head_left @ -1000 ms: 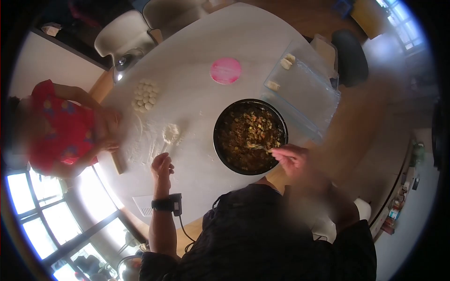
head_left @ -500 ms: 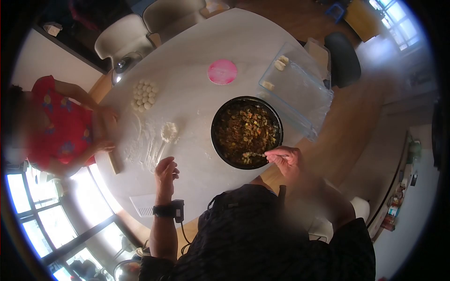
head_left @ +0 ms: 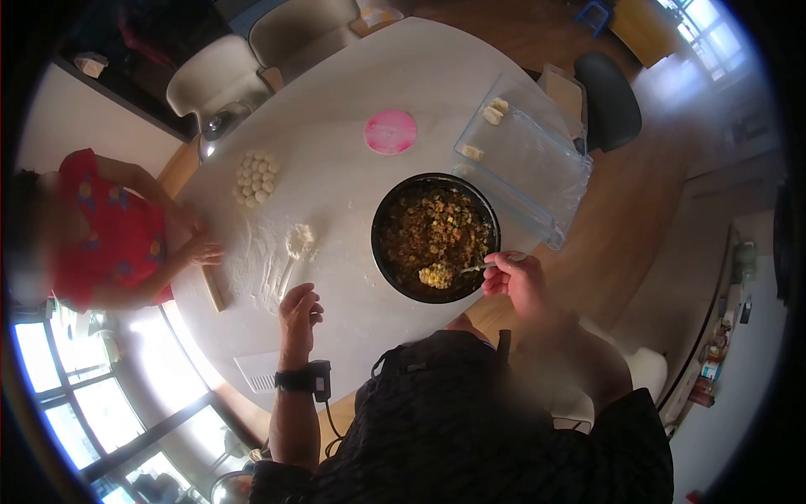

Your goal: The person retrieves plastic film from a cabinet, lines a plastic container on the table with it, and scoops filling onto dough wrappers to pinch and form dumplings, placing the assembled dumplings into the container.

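My right hand (head_left: 515, 282) pinches the handle of a metal spoon (head_left: 479, 268) at the lower right rim of a dark round pan (head_left: 377, 254). The spoon's bowl carries a heaped lump of yellowish chopped filling (head_left: 437, 275) over the rest of the mixture, which has orange and green bits. My left hand (head_left: 300, 314) is over the table's near side, its fingers loosely curled and somewhat apart, with nothing visible in them. Close beyond it lies a small heap of flour (head_left: 300, 241) with white streaks around it.
Across the white table (head_left: 336, 193) lie a cluster of dough balls (head_left: 256, 177), a pink disc (head_left: 390, 133) and a clear tray (head_left: 525, 160) with several pale dough pieces. At left, a person in red (head_left: 117, 227) has hands by a wooden rolling pin (head_left: 213, 288).
My right hand has lifted the spoon slightly, and a bigger lump of filling now shows on it. The other person's hands have come together near the rolling pin. My left hand stays put.
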A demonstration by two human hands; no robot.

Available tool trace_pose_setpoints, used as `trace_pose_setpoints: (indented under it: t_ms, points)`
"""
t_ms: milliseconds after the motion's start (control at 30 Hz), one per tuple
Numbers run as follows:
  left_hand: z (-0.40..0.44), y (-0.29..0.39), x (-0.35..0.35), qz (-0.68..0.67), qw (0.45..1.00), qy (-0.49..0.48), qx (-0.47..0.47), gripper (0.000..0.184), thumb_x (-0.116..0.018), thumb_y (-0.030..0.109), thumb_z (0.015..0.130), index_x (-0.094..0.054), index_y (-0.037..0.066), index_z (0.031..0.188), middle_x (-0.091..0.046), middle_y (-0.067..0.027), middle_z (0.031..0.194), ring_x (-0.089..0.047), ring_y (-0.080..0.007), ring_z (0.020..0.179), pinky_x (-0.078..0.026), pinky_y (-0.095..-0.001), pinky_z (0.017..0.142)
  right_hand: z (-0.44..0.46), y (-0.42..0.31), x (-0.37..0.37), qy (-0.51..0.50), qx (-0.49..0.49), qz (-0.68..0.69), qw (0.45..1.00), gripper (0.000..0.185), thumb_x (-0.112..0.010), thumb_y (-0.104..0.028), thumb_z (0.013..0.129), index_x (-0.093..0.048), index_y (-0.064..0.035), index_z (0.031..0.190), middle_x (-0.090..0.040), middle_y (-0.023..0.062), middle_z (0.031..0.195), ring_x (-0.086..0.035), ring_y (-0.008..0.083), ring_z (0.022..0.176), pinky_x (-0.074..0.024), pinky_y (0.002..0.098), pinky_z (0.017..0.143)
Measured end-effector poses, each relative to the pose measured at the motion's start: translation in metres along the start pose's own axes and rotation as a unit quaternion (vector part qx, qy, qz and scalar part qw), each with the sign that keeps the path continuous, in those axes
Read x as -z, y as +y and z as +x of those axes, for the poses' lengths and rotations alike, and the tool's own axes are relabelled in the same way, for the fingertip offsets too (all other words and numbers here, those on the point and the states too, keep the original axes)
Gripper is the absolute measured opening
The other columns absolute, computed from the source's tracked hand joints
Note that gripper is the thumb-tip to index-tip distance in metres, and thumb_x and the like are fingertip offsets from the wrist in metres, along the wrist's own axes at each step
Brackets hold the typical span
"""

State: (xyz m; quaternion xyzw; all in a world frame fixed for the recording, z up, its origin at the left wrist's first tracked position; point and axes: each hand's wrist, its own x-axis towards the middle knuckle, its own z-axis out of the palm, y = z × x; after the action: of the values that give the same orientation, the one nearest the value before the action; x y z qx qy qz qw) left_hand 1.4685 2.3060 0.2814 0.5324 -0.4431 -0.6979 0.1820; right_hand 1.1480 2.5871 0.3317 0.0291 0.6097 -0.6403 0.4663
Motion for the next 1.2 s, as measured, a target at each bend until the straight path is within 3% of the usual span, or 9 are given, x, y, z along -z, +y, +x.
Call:
trace_pose_setpoints:
  t_ms: [200, 300, 600, 900, 1200]
  points:
    - [0.000, 0.004, -0.004, -0.002, 1.000, -0.004, -0.001, 0.031, -0.065, 0.012, 0.094, -0.062, -0.003, 0.121, -0.064, -0.0050, 0.091, -0.060, -0.0113, 0.072, -0.047, -0.0229, 0.059, 0.001, -0.015, 0.001, 0.028, 0.058, -0.025, 0.998, 0.027, -0.062, -0.021, 0.101, -0.066, 0.0043, 0.109, -0.068, 0.0098, 0.082, -0.068, 0.0189, 0.065, -0.0584, 0.0311, 0.060]
    - [0.001, 0.003, -0.003, -0.005, 1.000, -0.013, 0.000, 0.031, -0.064, 0.012, 0.095, -0.062, -0.003, 0.122, -0.064, -0.0055, 0.092, -0.060, -0.0114, 0.072, -0.047, -0.0228, 0.059, 0.012, -0.003, 0.009, -0.019, 0.098, -0.189, 0.977, 0.026, -0.057, -0.019, 0.104, -0.064, 0.0054, 0.109, -0.066, 0.0091, 0.079, -0.067, 0.0160, 0.063, -0.0566, 0.0290, 0.058]
    - [0.001, 0.001, 0.000, -0.010, 1.000, -0.008, 0.001, 0.031, -0.064, 0.012, 0.095, -0.062, -0.003, 0.122, -0.064, -0.0056, 0.091, -0.059, -0.0115, 0.071, -0.046, -0.0227, 0.058, 0.025, 0.008, 0.008, 0.069, 0.132, -0.124, 0.981, 0.025, -0.056, -0.021, 0.105, -0.064, 0.0029, 0.108, -0.065, 0.0083, 0.078, -0.065, 0.0151, 0.061, -0.0560, 0.0281, 0.055]
    - [0.003, 0.000, 0.005, -0.024, 1.000, -0.007, -0.008, 0.030, -0.065, 0.012, 0.094, -0.063, -0.004, 0.121, -0.064, -0.0046, 0.089, -0.059, -0.0102, 0.070, -0.046, -0.0223, 0.058, 0.021, -0.004, 0.020, 0.068, 0.058, 0.028, 0.996, 0.026, -0.062, -0.023, 0.101, -0.065, 0.0009, 0.109, -0.066, 0.0081, 0.079, -0.068, 0.0214, 0.063, -0.0594, 0.0356, 0.058]
    - [0.004, 0.005, 0.000, -0.026, 1.000, -0.012, -0.010, 0.030, -0.064, 0.012, 0.095, -0.062, -0.004, 0.121, -0.064, -0.0056, 0.090, -0.059, -0.0106, 0.070, -0.046, -0.0221, 0.057, 0.015, 0.006, 0.018, 0.068, 0.082, -0.008, 0.994, 0.030, -0.061, -0.027, 0.103, -0.064, 0.0012, 0.113, -0.067, 0.0099, 0.086, -0.069, 0.0215, 0.071, -0.0605, 0.0356, 0.064]
